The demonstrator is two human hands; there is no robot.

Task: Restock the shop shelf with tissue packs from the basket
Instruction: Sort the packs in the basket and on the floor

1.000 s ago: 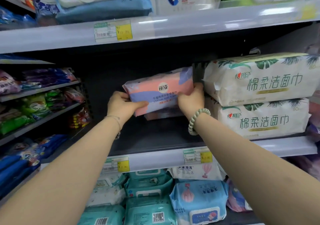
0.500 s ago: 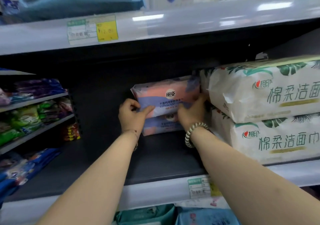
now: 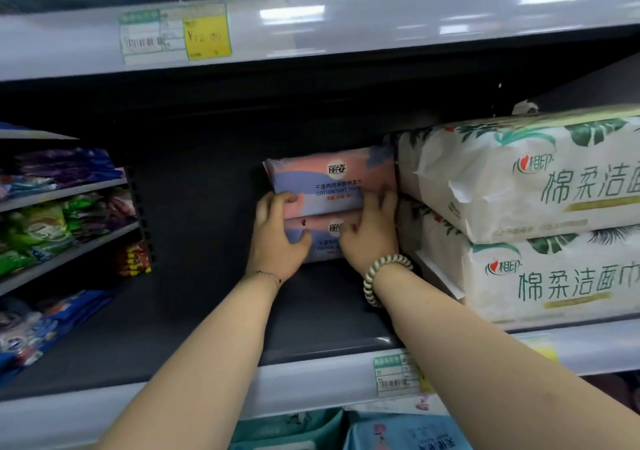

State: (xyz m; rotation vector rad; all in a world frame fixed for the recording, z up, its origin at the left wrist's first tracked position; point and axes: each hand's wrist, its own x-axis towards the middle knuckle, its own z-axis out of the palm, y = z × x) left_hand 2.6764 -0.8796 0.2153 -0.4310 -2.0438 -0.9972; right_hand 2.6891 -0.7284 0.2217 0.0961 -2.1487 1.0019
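Note:
Two pink-and-blue tissue packs lie stacked at the back of the dark middle shelf (image 3: 207, 311). The top pack (image 3: 329, 179) rests on the lower pack (image 3: 323, 242), right beside the big white packs. My left hand (image 3: 277, 238) curls its fingers round the top pack's lower left corner, with the thumb on the lower pack. Over at the lower right corner of the top pack, the fingers of my right hand (image 3: 370, 231) press against its front, and the thumb touches the lower pack. The basket is out of view.
Two large white leaf-print packs (image 3: 536, 214) are stacked at the right on the same shelf. The upper shelf edge (image 3: 346, 30) with price tags hangs close overhead. Smaller shelves with coloured packets (image 3: 62, 214) stand at the left. Teal and blue wipe packs (image 3: 346, 432) lie below.
Both hands have carried the top pack deeper into the shelf and set it down on the lower pack. The camera has come closer to the shelf.

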